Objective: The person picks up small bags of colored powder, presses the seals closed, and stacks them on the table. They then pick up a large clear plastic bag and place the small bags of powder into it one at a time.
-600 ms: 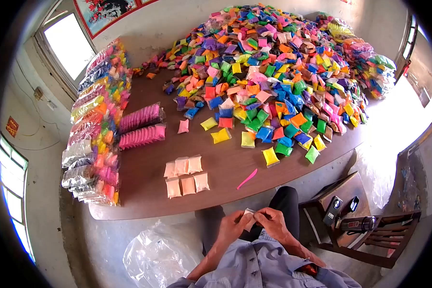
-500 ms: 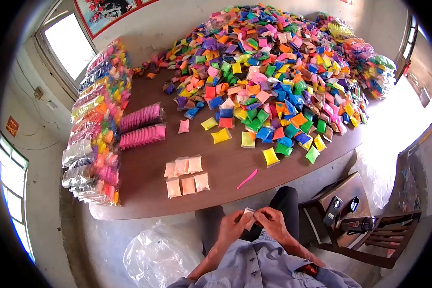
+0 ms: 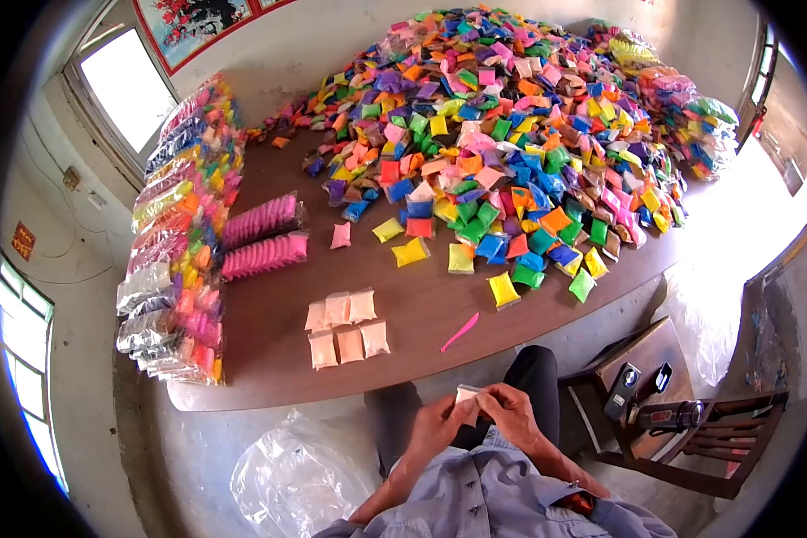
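Above my lap, just off the table's front edge, a small peach-coloured packet is pinched between both hands. My left hand grips its left side, and my right hand holds its right side with thumb and fingers. My fingers cover the lower part of it. On the table in front of me lie several similar peach packets in two rows. A pink plastic knife-like tool rests to their right, near the edge.
A large heap of colourful packets covers the back of the brown table. Pink packet rows lie left of centre, beside stacked filled bags. A clear plastic bag is on the floor; a wooden chair with devices stands right.
The packet in my hands has turned slightly and shows more of its face. My hands have barely shifted. The camera view has moved a little.
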{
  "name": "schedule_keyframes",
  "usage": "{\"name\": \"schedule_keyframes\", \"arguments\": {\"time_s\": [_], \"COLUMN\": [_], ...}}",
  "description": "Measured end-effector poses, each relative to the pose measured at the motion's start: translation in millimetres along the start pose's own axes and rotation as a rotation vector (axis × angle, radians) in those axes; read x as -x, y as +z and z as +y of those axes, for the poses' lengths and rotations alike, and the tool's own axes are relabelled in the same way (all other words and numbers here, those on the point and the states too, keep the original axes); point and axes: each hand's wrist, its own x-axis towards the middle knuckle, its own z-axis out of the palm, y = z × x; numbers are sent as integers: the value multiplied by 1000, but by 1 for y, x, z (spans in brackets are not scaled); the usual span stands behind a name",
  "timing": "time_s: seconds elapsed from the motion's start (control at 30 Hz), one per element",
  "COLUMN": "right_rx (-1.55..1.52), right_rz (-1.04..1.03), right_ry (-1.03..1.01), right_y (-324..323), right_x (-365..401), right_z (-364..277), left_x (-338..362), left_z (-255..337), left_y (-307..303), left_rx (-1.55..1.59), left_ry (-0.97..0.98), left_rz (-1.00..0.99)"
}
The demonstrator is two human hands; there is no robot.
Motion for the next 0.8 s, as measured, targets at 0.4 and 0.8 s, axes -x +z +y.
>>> {"name": "schedule_keyframes", "arguments": {"time_s": [0.4, 0.8], "right_rx": [-78, -164], "right_rz": [32, 61], "right_ry": [-32, 2], "right_y": [1, 5], "right_x": [3, 13], "right_z": [2, 1], "left_x": [7, 16], "left_z": [27, 21], "left_y": [-4, 4], "left_rx": [-97, -28], "left_ry": [-67, -128], "left_rz": [-26, -15]}}
